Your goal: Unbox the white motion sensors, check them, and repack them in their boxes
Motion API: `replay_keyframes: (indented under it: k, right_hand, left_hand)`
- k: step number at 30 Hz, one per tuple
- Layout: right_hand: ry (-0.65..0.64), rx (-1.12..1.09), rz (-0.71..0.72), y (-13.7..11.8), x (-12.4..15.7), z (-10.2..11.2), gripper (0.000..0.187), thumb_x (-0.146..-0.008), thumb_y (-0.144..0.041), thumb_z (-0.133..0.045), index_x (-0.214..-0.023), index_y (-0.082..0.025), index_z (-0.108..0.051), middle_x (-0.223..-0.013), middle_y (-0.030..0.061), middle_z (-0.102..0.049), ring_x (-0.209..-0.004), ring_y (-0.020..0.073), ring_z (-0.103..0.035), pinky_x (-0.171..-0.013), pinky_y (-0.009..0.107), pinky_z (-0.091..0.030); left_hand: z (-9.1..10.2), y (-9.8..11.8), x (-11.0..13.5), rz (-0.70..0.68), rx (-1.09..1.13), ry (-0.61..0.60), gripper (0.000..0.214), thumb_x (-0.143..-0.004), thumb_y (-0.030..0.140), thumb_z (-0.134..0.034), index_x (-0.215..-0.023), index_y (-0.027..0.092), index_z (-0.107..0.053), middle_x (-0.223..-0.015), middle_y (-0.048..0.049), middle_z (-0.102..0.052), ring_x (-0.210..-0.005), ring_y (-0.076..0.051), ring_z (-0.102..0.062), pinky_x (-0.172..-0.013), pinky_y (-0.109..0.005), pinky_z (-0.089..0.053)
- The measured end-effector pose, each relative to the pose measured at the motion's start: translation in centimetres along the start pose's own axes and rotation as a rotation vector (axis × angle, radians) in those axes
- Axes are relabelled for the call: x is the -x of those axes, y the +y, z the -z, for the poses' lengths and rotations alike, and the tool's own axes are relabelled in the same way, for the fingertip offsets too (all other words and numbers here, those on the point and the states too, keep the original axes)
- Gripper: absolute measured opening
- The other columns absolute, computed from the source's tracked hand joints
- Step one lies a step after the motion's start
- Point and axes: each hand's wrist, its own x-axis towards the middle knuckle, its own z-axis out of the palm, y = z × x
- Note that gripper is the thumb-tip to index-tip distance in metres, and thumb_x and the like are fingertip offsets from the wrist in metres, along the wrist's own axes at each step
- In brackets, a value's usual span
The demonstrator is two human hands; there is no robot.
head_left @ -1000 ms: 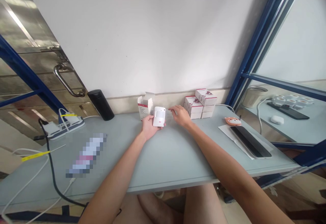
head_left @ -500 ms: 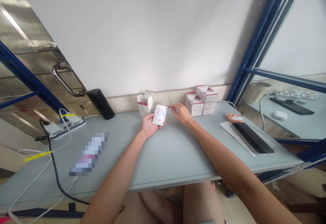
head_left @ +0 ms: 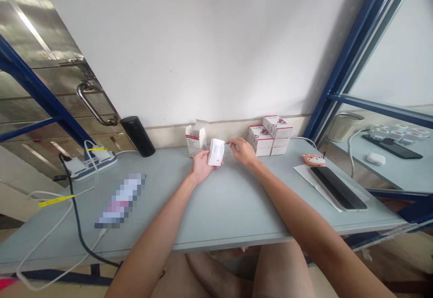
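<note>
The person's left hand [head_left: 202,167] holds a white motion sensor [head_left: 216,152] upright, the left grip clamped around its lower body, with a rounded lens panel facing the camera. A small red mark on the sensor's front is too small to read. The right hand [head_left: 244,151] sits at the sensor's right side with its grip apart, the fingertips [head_left: 232,142] just beside the casing; from this view it is hard to tell whether they touch it.

The sensor is held over the back part of the table [head_left: 233,216], just in front of an open white carton [head_left: 196,139] that stands with its flaps up. The carton has a red band and fine print, none of it legible. To the right, a stack of white boxes [head_left: 269,136] with red bands rests against the wall, and their labels are also unreadable.

Farther left stand a black flask [head_left: 137,136] and a power strip [head_left: 93,167] with white plugs, while a pixelated object [head_left: 122,201] lies nearer the table's front edge. A black cable [head_left: 76,212] runs across that end. On the right, a black smartphone [head_left: 338,188] lies on a white paper sheet [head_left: 321,189], beside an orange fox-shaped item [head_left: 314,159].
</note>
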Motion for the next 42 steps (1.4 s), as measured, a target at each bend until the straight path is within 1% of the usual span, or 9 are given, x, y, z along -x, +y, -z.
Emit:
replay_keyframes:
  k: [5,11,15,24,30,35,38,40,42]
  right_hand:
    - [-0.003,-0.003,-0.013,0.1,-0.1,0.2,0.034,-0.1,-0.017,-0.046,-0.114,-0.028,-0.075,-0.113,0.0045,-0.076,-0.11,0.0236,-0.066,-0.091,0.035,-0.051]
    - [-0.008,-0.001,-0.018,0.2,-0.2,0.1,0.034,-0.1,-0.017,-0.046,-0.112,-0.028,-0.077,-0.107,0.0046,-0.076,-0.106,0.0233,-0.066,-0.091,0.035,-0.051]
    - [-0.011,0.006,-0.021,0.1,-0.2,0.1,0.034,-0.1,-0.017,-0.047,-0.112,-0.028,-0.077,-0.106,0.0046,-0.076,-0.107,0.0233,-0.066,-0.091,0.034,-0.051]
    - [-0.006,0.018,-0.005,-0.4,-0.2,0.6,0.034,-0.1,-0.017,-0.045,-0.111,-0.024,-0.076,-0.113,0.0071,-0.076,-0.109,0.0259,-0.066,-0.092,0.037,-0.051]
    - [-0.021,0.015,-0.01,-0.4,-0.3,1.0,0.035,-0.1,-0.016,-0.045,-0.112,-0.026,-0.076,-0.113,0.006,-0.076,-0.111,0.0256,-0.066,-0.094,0.037,-0.051]
    - [-0.111,0.019,-0.001,-0.5,-0.5,1.6,0.031,-0.098,-0.018,-0.052,-0.115,-0.027,-0.076,-0.112,0.0055,-0.075,-0.112,0.0248,-0.066,-0.093,0.036,-0.051]
    - [-0.202,0.019,0.01,-0.4,-0.5,2.1,0.026,-0.097,-0.024,-0.059,-0.115,-0.028,-0.077,-0.108,0.0055,-0.074,-0.107,0.0243,-0.067,-0.09,0.035,-0.052]
    - [-0.293,0.012,0.033,-0.1,-0.4,2.2,0.02,-0.091,-0.034,-0.072,-0.109,-0.031,-0.079,-0.105,0.0044,-0.074,-0.108,0.0251,-0.067,-0.088,0.034,-0.053]
    - [-0.372,0.008,0.057,0.1,-0.3,2.1,0.024,-0.079,-0.04,-0.085,-0.102,-0.032,-0.081,-0.104,0.0042,-0.074,-0.111,0.027,-0.066,-0.088,0.034,-0.053]
  left_hand:
    - [-0.1,0.0,0.0,-0.019,-0.017,0.019,0.048,-0.084,0.028,-0.052,-0.128,0.012,-0.059,-0.099,-0.0138,-0.074,-0.074,-0.03,-0.073,-0.056,-0.034,-0.047]
    - [-0.4,0.0,0.0,-0.002,-0.042,0.039,0.04,-0.087,0.034,-0.057,-0.119,0.011,-0.062,-0.084,-0.0103,-0.07,-0.06,-0.023,-0.065,-0.049,-0.028,-0.039]
    - [-0.8,0.0,0.2,0.047,-0.051,0.038,0.039,-0.09,0.039,-0.056,-0.113,0.009,-0.064,-0.081,-0.0127,-0.069,-0.061,-0.022,-0.064,-0.048,-0.027,-0.039]
    - [-1.7,0.4,0.7,0.07,-0.021,0.029,0.044,-0.091,0.042,-0.057,-0.114,0.005,-0.068,-0.088,-0.0195,-0.072,-0.064,-0.022,-0.062,-0.05,-0.028,-0.044]
    - [-1.6,0.2,0.6,-0.029,0.009,0.032,0.032,-0.09,0.038,-0.058,-0.105,0.011,-0.067,-0.08,-0.0111,-0.067,-0.062,-0.02,-0.061,-0.051,-0.027,-0.042]
    - [-1.3,0.9,0.7,-0.07,0.03,0.019,0.036,-0.091,0.039,-0.055,-0.115,0.014,-0.064,-0.093,-0.0139,-0.072,-0.063,-0.022,-0.064,-0.053,-0.03,-0.043]
    - [-1.1,1.0,0.5,-0.091,0.027,0.039,0.04,-0.093,0.04,-0.053,-0.124,0.015,-0.063,-0.096,-0.0143,-0.074,-0.061,-0.02,-0.063,-0.052,-0.029,-0.042]
    - [-1.0,1.0,0.3,-0.096,0.021,0.054,0.041,-0.095,0.04,-0.053,-0.126,0.015,-0.063,-0.094,-0.014,-0.075,-0.06,-0.02,-0.063,-0.052,-0.028,-0.041]
    - [-1.0,1.1,0.2,-0.098,0.012,0.062,0.041,-0.096,0.041,-0.055,-0.124,0.013,-0.063,-0.093,-0.0141,-0.075,-0.059,-0.019,-0.063,-0.051,-0.028,-0.041]
